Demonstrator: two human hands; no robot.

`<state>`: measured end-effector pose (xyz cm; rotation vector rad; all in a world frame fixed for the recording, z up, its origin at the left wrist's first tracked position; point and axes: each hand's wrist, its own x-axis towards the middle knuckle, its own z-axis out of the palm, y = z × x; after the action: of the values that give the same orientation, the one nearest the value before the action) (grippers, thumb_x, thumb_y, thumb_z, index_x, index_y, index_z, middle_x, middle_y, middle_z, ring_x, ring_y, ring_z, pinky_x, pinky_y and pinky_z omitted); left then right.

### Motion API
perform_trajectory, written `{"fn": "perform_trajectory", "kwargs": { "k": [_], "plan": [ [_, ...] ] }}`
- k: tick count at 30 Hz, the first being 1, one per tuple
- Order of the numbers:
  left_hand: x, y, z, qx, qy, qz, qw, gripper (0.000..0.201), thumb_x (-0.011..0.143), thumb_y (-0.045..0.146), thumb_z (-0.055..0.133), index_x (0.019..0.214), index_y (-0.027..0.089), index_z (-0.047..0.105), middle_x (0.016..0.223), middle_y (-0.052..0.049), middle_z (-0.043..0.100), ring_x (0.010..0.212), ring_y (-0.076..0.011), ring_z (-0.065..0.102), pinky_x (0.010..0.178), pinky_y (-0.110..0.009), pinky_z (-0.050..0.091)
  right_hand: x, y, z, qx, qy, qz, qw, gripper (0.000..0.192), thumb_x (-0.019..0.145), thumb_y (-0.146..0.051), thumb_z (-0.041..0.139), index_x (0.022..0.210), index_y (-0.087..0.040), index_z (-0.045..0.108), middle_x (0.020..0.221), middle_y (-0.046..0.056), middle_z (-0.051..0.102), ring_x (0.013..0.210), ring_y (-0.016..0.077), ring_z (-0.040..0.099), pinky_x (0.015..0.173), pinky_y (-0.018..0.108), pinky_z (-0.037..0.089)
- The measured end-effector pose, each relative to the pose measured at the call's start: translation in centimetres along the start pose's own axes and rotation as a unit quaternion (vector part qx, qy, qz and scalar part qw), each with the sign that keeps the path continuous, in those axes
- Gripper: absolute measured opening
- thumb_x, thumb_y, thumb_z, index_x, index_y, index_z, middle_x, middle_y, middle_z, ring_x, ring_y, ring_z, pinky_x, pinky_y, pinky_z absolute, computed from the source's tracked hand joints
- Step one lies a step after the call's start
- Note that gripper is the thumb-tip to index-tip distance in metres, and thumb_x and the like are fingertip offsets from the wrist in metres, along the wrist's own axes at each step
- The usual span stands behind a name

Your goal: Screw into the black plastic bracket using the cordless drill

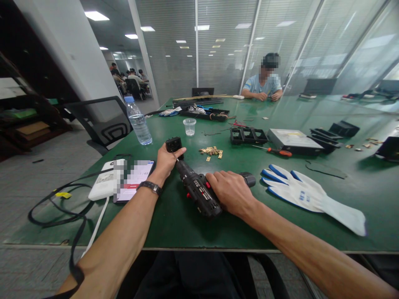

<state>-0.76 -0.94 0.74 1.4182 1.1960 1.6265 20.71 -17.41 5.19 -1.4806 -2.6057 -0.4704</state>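
My left hand (pixel 166 160) is closed on a small black plastic block (pixel 173 144), held a little above the green table. My right hand (pixel 230 191) grips the handle of a black cordless drill (pixel 199 189) with red buttons, which lies tilted on its side. The drill's bit points at the block and seems to meet it; the exact contact is too small to tell. Just beyond the drill, a pile of small brass-coloured metal pieces (pixel 212 152) is spread on the table. The drill's battery end (pixel 248 179) shows past my right hand.
A white-and-blue work glove (pixel 307 195) lies at the right, near an orange-handled screwdriver (pixel 277 152) and a black three-part frame (pixel 248 136). At the left are a phone (pixel 141 176), a white power bank (pixel 107 180) and a water bottle (pixel 139 124). A clear cup (pixel 189 127) stands ahead. Another person (pixel 262 85) sits opposite.
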Motion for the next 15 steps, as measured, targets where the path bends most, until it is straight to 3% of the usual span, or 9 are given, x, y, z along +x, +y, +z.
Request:
{"fn": "perform_trajectory", "kwargs": {
  "k": [9, 15],
  "plan": [
    [-0.06, 0.01, -0.02, -0.009, -0.002, -0.008, 1.000, 0.056, 0.051, 0.035, 0.087, 0.097, 0.014, 0.065, 0.088, -0.004, 0.066, 0.075, -0.0150, 0.059, 0.074, -0.030, 0.049, 0.10, -0.04, -0.10, 0.001, -0.015, 0.002, 1.000, 0.012, 0.093, -0.019, 0.045, 0.103, -0.019, 0.053, 0.090, 0.007, 0.064, 0.082, 0.0221, 0.058, 0.066, 0.033, 0.031],
    [-0.12, 0.04, -0.02, 0.000, -0.001, -0.006, 1.000, 0.056, 0.052, 0.039, 0.086, 0.096, 0.013, 0.064, 0.087, -0.005, 0.066, 0.074, -0.0148, 0.058, 0.071, -0.029, 0.049, -0.04, 0.03, 0.20, 0.006, 0.006, -0.002, 1.000, 0.014, 0.093, -0.018, 0.045, 0.104, -0.019, 0.052, 0.090, 0.007, 0.064, 0.081, 0.0223, 0.058, 0.066, 0.033, 0.030]
  ]
}}
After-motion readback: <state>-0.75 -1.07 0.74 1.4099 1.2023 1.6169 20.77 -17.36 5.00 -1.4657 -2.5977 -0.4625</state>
